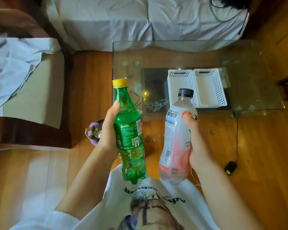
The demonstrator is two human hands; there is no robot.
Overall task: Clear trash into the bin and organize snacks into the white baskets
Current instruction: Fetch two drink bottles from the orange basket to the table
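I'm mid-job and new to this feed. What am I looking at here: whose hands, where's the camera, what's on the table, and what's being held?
There is no machine: a person works with bare hands, filmed by one wide-angle camera on their head, looking down. The left hand grips a green Sprite bottle with a yellow cap. The right hand grips a clear bottle with a black cap and a pink-and-white label. Ahead stands a glass table holding two white baskets, side by side and looking empty. No bin shows in this view.
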